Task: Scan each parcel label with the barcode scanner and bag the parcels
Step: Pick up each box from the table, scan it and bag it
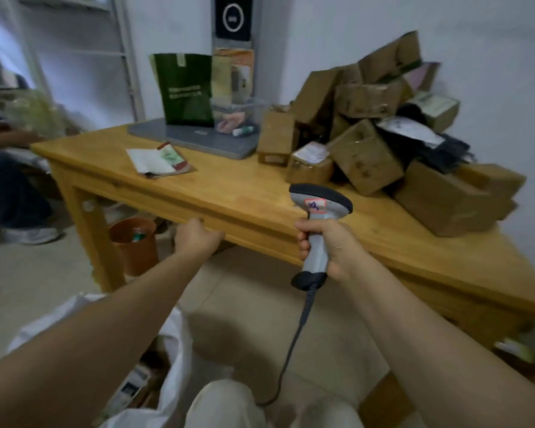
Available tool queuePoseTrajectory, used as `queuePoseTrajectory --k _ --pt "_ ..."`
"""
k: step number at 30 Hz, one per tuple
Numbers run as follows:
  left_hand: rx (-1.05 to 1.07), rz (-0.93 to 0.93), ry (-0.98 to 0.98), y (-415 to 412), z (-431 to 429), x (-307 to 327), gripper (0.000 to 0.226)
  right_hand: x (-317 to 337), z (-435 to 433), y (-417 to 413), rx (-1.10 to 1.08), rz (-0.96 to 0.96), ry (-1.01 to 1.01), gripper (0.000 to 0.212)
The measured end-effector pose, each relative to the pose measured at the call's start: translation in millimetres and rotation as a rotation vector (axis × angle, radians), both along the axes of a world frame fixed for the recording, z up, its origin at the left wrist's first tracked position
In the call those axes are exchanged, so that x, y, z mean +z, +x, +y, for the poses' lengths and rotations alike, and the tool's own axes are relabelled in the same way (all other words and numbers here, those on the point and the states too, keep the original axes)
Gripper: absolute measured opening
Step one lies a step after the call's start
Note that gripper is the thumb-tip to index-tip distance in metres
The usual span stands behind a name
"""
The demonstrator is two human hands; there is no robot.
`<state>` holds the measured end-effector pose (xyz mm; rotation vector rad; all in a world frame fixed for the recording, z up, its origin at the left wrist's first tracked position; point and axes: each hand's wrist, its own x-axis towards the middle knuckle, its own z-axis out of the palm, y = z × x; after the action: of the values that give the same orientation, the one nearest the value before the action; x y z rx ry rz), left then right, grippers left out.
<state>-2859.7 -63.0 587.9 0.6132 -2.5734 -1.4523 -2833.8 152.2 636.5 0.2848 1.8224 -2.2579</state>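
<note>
A: status?
B: I've got the right hand point(325, 245) wrapped tight round the handle of the grey corded barcode scanner point(321, 202). Head up, nose pointing away from me over the light wooden table point(229, 193). The pile of brown cardboard parcels point(365, 156) sits at the table's right end, just beyond the scanner. I reckon that hold lets me aim the moment a label faces me.
A: left?
B: left hand point(195, 237) is at the table's front edge, well short of the pile. Fingers curl under behind the knuckles, so I can't tell if they hold anything or touch the wood.
A: bag?
B: white plastic sack point(176, 350) is open on the floor by my left knee, likely kept close so parcels drop straight in. Packets inside, too blurred to count.
A: labels readable?
B: no. The small brown box with a white label point(311, 152) is nearest the scanner, but the print is mush. Black poly mailers point(445, 149) are half buried in the pile. Table's right end is cut off by the frame.
</note>
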Motion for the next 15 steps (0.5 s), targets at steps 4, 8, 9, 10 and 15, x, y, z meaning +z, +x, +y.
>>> queuePoseTrajectory --k 4,8,9,10,15 --pt "-0.212 0.123 -0.062 -39.0 93.9 46.5 0.064 23.5 68.5 -2.7 -0.12 0.042 -0.215 0.024" --pt "-0.406 0.176 -0.063 -59.9 172.1 77.7 0.067 38.2 130.8 -2.8 -0.286 0.115 -0.35 0.023" --pt "-0.435 0.183 -0.068 -65.3 188.5 83.8 0.063 40.2 143.8 -3.1 -0.321 0.125 -0.375 0.022" --pt "-0.468 0.201 -0.07 -70.3 204.0 90.0 0.056 42.1 155.3 -4.4 -0.348 0.135 -0.399 0.021" --pt "-0.516 0.273 -0.146 -103.6 253.6 115.8 0.051 57.1 184.3 -22.6 -0.386 0.17 -0.43 0.019"
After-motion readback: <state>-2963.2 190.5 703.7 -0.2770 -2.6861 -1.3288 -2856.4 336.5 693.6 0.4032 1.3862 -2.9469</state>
